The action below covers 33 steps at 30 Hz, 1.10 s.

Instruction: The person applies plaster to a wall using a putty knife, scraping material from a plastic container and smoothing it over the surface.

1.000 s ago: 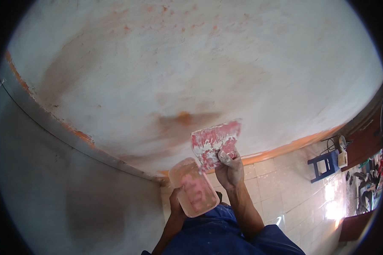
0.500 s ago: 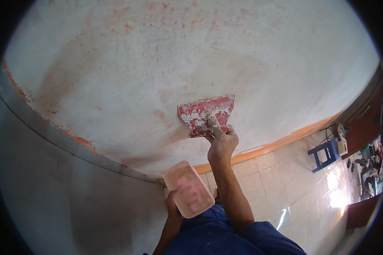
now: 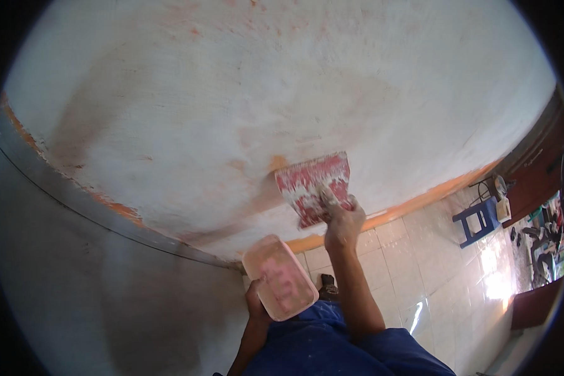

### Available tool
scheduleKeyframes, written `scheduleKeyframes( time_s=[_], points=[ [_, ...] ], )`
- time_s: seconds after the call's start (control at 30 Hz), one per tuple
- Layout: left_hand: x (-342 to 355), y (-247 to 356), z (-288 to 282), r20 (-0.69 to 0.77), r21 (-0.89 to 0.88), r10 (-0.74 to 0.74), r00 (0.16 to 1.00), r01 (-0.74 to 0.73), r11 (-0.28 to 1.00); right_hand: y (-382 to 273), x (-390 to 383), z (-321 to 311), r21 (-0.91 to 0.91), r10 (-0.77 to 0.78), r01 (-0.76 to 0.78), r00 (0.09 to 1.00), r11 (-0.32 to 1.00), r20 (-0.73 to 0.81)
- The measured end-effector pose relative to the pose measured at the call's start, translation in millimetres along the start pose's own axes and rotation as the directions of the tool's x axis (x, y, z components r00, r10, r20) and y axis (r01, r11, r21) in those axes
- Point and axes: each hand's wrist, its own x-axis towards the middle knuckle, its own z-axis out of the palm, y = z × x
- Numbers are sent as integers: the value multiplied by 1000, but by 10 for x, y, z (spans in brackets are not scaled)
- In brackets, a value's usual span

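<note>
My right hand (image 3: 344, 222) grips a wide red putty scraper (image 3: 312, 178) smeared with white filler, thumb pressed along its face. The scraper's broad edge points up at the whitish, patchy wall (image 3: 200, 125); whether it touches the surface I cannot tell. My left hand (image 3: 255, 301) is wrapped round the side of a pinkish, translucent plastic tub (image 3: 279, 276), held low in front of my body. Pink shapes like fingers show through the tub, and its contents cannot be made out.
An orange strip (image 3: 413, 200) runs along the wall's foot above the pale tiled floor (image 3: 388, 269). A grey wall (image 3: 75, 282) meets it at the left. At the right stand a blue plastic stool (image 3: 477, 221) and clutter (image 3: 539, 250) near a reddish-brown panel (image 3: 536, 182).
My right hand and the scraper have moved down and slightly right, back toward my body. The left hand and tub have barely shifted. A dark shoe now shows beside the tub.
</note>
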Motion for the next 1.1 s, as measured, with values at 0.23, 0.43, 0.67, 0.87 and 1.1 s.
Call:
scheduleKeyframes(
  time_s=[0.23,0.43,0.67,0.87,1.1],
  points=[
    [-83,28,-6,-25,1,37,999,-37,999,-186,-84,62,179,-101,78,987,981,128],
    [-97,52,28,-21,-7,54,998,-54,999,-33,67,476,130,13,-9,1000,991,-26],
    [-164,113,15,-80,48,131,988,-128,991,405,174,-48,-72,122,-132,985,989,-124],
    [-147,112,-72,-98,89,107,989,-98,991,1107,-13,-1230,-67,342,-341,940,938,0],
    [-153,87,-190,-115,45,18,993,-13,999,466,17,-732,148,56,-108,947,983,317]
  ],
)
